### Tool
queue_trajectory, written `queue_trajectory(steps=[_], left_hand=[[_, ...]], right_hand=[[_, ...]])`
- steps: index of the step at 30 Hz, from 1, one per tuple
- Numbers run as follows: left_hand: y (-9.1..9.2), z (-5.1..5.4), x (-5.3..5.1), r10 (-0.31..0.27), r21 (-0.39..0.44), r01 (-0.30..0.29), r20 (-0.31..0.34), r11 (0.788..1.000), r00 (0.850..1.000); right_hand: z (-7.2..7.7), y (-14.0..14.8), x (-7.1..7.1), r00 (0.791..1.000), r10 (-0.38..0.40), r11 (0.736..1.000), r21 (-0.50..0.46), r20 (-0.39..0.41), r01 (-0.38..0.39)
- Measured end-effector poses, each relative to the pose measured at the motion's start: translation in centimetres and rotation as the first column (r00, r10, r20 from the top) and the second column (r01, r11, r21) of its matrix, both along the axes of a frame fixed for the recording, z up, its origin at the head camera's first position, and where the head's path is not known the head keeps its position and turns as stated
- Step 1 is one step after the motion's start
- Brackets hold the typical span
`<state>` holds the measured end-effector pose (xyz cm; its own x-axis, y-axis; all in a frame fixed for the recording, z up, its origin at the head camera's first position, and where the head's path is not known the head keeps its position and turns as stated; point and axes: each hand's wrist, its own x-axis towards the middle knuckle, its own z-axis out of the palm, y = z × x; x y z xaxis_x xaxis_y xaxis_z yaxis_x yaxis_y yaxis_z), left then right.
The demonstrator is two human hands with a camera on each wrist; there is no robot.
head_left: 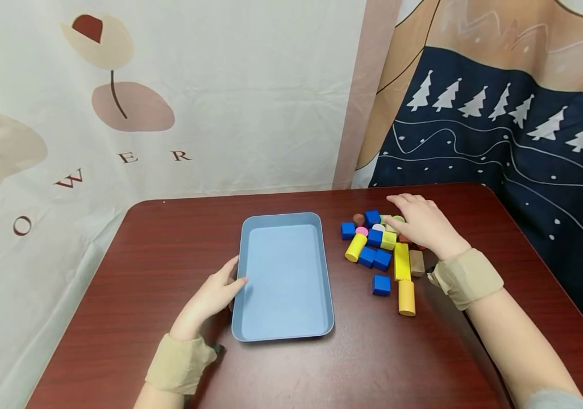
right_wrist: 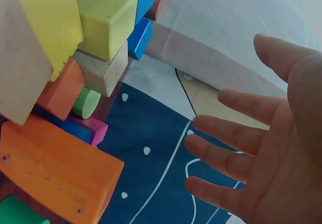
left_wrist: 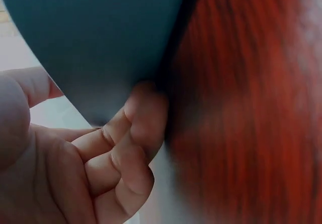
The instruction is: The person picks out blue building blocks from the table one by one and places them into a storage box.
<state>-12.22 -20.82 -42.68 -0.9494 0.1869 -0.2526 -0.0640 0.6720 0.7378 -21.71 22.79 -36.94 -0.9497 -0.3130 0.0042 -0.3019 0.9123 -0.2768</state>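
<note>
A shallow light-blue tray (head_left: 283,278) lies on the table's middle. My left hand (head_left: 212,296) grips its left side, the thumb over the rim and, in the left wrist view, the other fingers (left_wrist: 133,171) curled against its outer wall. Over the far part of a pile of wooden blocks, my right hand (head_left: 419,224) hovers with spread fingers and holds nothing. Among the blocks are a blue block (head_left: 381,285), a yellow cylinder (head_left: 406,297) and a long yellow block (head_left: 401,261). Close up, the right wrist view shows an orange block (right_wrist: 60,168) and a yellow cube (right_wrist: 108,25).
The dark red-brown wooden table (head_left: 169,250) has rounded far corners. Behind it hangs a pale printed cloth (head_left: 261,113), and on the right a navy cloth with white trees (head_left: 475,136). The block pile stands right of the tray, with a gap between them.
</note>
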Motion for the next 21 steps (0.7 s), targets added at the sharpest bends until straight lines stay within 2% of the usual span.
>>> queue_trajectory(steps=[5,12,21], left_hand=[[-0.1,-0.3,-0.1,-0.012,0.011,0.013,-0.053,1.0,0.999],[-0.4,-0.7,-0.2,-0.007,0.075,0.006,0.006,0.997,1.0],[-1.2,-1.3,-0.8,-0.063,0.186,0.057,0.025,0.981,0.998]], right_hand=[[-0.3,-0.4,-0.7,1.0,0.01,1.0,0.009,0.014,-0.01],[-1.0,-0.8,-1.9,0.999,0.009,1.0,-0.002,0.047,-0.009],[-2.1,-1.2,-3.6,0.992,0.01,1.0,-0.022,0.126,-0.007]])
